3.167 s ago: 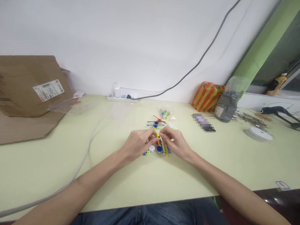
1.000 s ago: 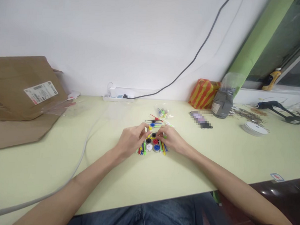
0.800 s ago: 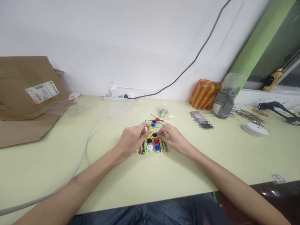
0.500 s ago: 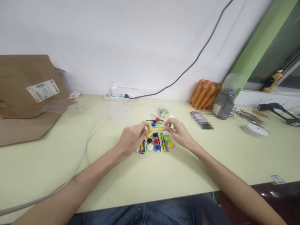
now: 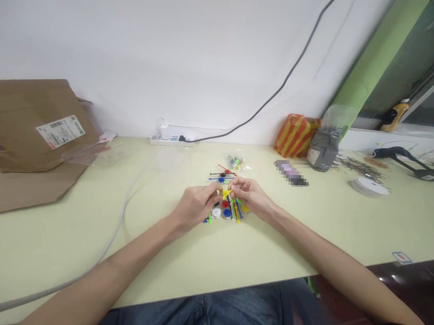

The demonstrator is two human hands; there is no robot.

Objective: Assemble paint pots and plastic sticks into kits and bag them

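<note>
The left hand point(image 5: 195, 207) and right hand point(image 5: 249, 195) curl narrowly together, holding a small yellow plastic piece point(image 5: 226, 193) between them, though the view is too small to show which fingers grip it. Round blue plastic discs point(image 5: 227, 213) and thin coloured plastic sticks point(image 5: 234, 206) lie just under the hands on the pale yellow-green surface point(image 5: 91, 233).

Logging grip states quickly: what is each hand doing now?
Left hand: curled beside the yellow plastic piece; grip cannot be told.
Right hand: closed, holding it.
</note>
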